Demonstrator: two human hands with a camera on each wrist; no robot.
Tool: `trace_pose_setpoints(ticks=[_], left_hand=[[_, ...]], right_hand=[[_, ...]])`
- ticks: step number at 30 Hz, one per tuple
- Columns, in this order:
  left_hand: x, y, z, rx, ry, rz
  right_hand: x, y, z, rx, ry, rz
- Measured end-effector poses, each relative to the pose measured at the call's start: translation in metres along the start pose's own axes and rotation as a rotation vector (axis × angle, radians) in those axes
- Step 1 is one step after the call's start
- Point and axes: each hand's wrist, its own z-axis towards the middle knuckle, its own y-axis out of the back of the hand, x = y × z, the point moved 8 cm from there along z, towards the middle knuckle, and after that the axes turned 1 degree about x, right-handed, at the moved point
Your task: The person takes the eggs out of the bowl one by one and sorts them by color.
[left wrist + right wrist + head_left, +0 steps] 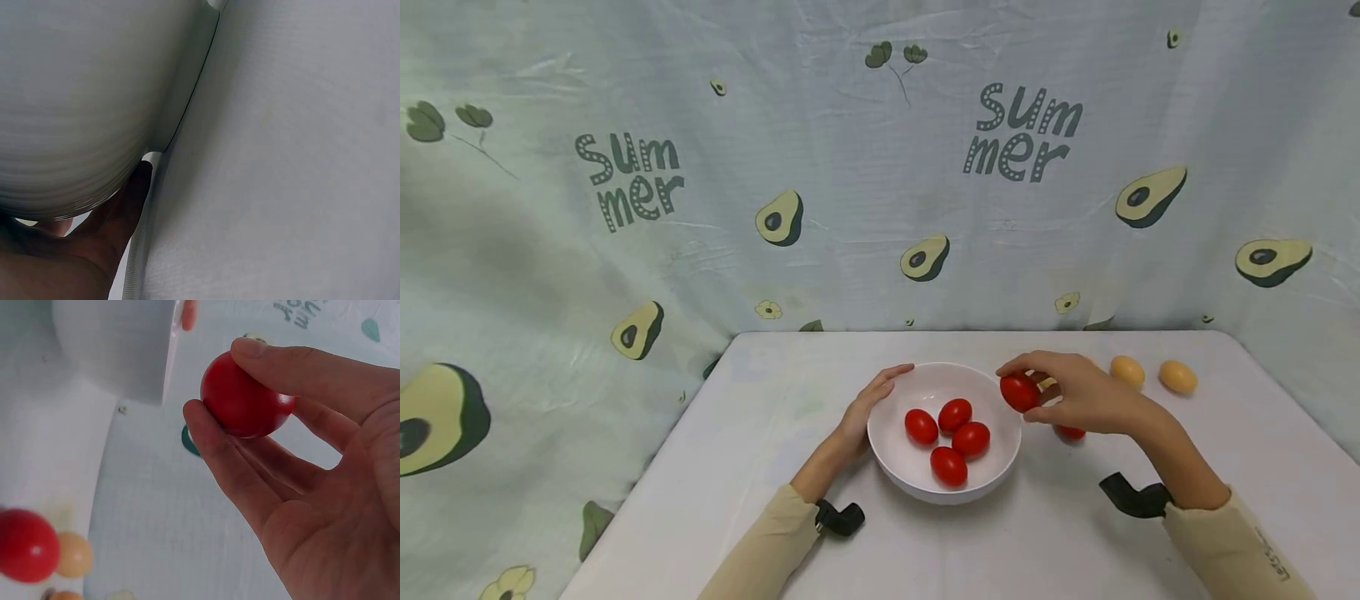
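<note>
A white bowl (887, 454) stands on the table with several glossy red eggs (949, 467) inside. My left hand (859, 415) rests along the bowl's left side, its fingers stretched up to the rim. In the left wrist view, the thumb (134, 194) lies against the bowl's outer wall. Beside the right rim, my right hand (1078, 392) pinches another red egg (244, 397) between thumb and fingertips, raised above the table. Under that hand, one more red egg (1070, 433) lies on the table, mostly hidden in the head view.
Yellow eggs (1177, 377) lie toward the table's back right; one is partly covered by the right hand. A white cloth covers the table (1022, 542). Behind hangs a pale curtain (850, 142) printed with avocados and lettering.
</note>
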Motion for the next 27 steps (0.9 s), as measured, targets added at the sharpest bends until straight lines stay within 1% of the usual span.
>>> trace_pose_setpoints(ticks=[5,7,10,13,17,21,24,27], left_hand=[[-0.003,0.003,-0.001,-0.023,-0.003,-0.002],[-0.004,0.003,-0.002,-0.013,-0.002,-0.006],[-0.001,0.000,-0.004,-0.002,0.012,-0.013],[0.001,-0.002,-0.004,0.000,0.017,-0.012],[0.000,-0.001,-0.003,-0.010,0.014,-0.017],[0.000,-0.001,-0.003,-0.008,0.013,-0.016],[0.001,-0.001,-0.001,-0.001,0.011,-0.019],[0.000,0.000,0.000,0.004,0.004,-0.025]], right_hand=[[-0.009,0.016,-0.013,-0.041,-0.017,-0.028],[-0.012,0.021,-0.019,-0.050,-0.032,-0.037],[-0.020,0.024,-0.030,-0.052,-0.057,-0.040],[-0.027,0.028,-0.039,-0.060,-0.062,-0.052],[-0.036,0.036,-0.047,-0.078,-0.072,-0.096],[-0.045,0.042,-0.054,-0.087,-0.124,-0.130],[-0.052,0.045,-0.058,-0.084,-0.156,-0.136],[-0.058,0.049,-0.061,-0.082,-0.164,-0.140]])
